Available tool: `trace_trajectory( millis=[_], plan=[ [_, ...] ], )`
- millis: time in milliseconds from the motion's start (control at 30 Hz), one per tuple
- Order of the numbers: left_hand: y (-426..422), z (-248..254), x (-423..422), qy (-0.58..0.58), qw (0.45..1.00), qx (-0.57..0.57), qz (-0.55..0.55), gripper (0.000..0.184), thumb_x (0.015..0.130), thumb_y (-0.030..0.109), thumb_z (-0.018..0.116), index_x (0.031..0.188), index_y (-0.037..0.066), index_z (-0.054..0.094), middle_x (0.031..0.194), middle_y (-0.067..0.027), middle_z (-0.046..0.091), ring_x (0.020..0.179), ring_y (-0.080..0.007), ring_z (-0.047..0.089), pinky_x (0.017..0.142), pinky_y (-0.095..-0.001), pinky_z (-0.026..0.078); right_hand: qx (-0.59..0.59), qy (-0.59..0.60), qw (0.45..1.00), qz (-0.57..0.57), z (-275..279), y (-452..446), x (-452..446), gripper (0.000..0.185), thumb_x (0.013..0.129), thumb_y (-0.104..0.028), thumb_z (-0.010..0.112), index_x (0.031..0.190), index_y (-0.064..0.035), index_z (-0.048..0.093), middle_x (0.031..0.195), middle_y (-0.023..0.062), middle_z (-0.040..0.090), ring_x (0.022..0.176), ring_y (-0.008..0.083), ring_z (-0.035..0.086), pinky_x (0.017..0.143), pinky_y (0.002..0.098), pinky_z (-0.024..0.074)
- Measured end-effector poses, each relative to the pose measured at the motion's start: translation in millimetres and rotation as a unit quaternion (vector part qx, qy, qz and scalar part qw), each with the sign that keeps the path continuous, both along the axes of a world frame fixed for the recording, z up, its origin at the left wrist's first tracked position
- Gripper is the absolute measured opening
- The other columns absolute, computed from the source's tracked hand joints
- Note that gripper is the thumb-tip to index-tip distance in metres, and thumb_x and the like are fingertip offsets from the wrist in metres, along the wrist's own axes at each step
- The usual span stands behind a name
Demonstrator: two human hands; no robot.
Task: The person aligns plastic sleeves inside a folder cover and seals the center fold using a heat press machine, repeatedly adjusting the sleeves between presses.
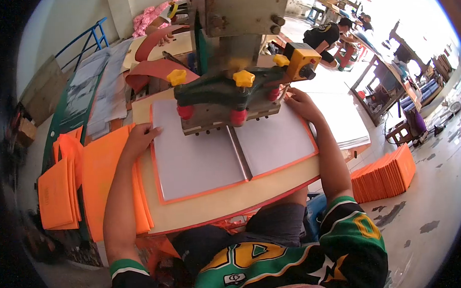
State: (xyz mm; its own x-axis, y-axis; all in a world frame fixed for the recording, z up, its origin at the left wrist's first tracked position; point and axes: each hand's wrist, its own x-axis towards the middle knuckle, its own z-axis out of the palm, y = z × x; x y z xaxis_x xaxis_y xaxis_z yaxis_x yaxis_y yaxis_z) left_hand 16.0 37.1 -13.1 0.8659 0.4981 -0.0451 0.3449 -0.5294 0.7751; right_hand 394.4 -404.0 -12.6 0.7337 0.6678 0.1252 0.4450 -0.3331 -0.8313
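Observation:
An open orange folder (237, 184) with pale grey-white inner sheets (195, 165) lies flat on a cream board, a metallic strip (239, 156) running down its middle. At its left edge my left hand (140, 140) is closed, with the thumb over the top. My right hand (304, 107) holds the upper right edge, its fingertips partly hidden near the machine. Over the folder's upper middle stands a press head (228, 90) with yellow star knobs, red spacers and a metal bar. Whether that bar touches the sheets I cannot tell.
Orange folders (107, 173) lie left of the board (212, 208), with more (57, 193) beyond. A row of orange folders (384, 175) stands on the floor at right. White sheets (336, 117) are stacked behind my right hand. A person (323, 38) sits farther back.

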Motion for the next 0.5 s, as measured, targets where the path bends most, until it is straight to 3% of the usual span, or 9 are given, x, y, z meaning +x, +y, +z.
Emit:
trace_trajectory(
  millis=[500],
  plan=[
    [-22, 24, -4, -0.002, 1.0, -0.014, 0.005, 0.041, 0.098, 0.035, 0.069, 0.075, 0.003, 0.06, 0.069, 0.0016, 0.054, 0.066, -0.0086, 0.048, 0.061, -0.0302, 0.041, -0.027, -0.024, 0.999, -0.004, 4, 0, -2, 0.052, 0.103, -0.031, 0.063, 0.144, -0.0012, 0.054, 0.103, 0.022, 0.074, 0.09, 0.0245, 0.072, 0.081, 0.0367, 0.0564]
  ],
)
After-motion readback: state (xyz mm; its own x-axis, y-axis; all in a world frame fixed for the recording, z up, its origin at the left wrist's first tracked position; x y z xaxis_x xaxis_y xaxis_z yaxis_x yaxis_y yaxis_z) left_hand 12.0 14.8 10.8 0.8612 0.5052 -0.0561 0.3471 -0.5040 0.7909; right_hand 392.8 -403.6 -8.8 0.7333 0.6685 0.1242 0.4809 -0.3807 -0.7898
